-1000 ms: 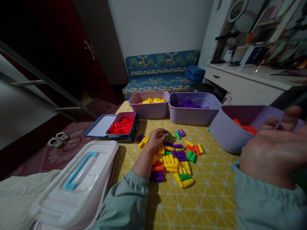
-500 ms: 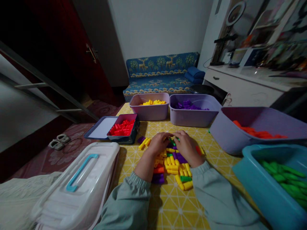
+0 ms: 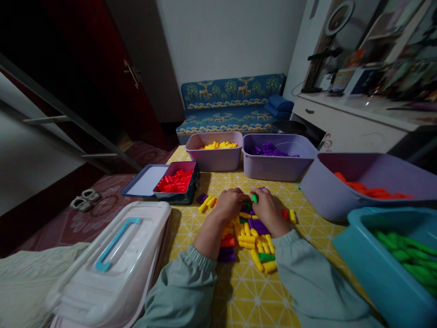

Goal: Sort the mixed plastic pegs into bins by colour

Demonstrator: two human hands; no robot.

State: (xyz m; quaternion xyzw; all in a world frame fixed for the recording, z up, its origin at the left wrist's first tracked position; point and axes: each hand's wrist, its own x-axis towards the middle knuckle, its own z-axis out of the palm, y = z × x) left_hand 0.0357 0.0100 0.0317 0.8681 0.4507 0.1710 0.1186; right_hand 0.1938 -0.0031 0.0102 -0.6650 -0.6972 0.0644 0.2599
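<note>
A mixed pile of small tube-shaped plastic building blocks (image 3: 246,240), mostly yellow with some purple, green and orange, lies on the table in front of me. At the pile's far side, my right hand (image 3: 268,207) pinches a green block (image 3: 254,198) between thumb and fingers. My left hand (image 3: 229,205) faces it from the left, fingers curled down into the pile. Whatever its fingertips grip is hidden behind the hand. Some yellow blocks (image 3: 206,203) lie just left of the left hand, and another yellow block (image 3: 292,216) is by the right wrist.
Around the pile stand a tin of red blocks (image 3: 186,197), a bin of yellow ones (image 3: 215,161), a bin of purple ones (image 3: 273,168), a bin of orange ones (image 3: 329,196) and a teal bin of green ones (image 3: 372,264). A lidded white box (image 3: 136,241) sits at left.
A green block now shows in my right fingertips, raised slightly. Both hands remain over the far side of the pile, and the view has shifted slightly.
</note>
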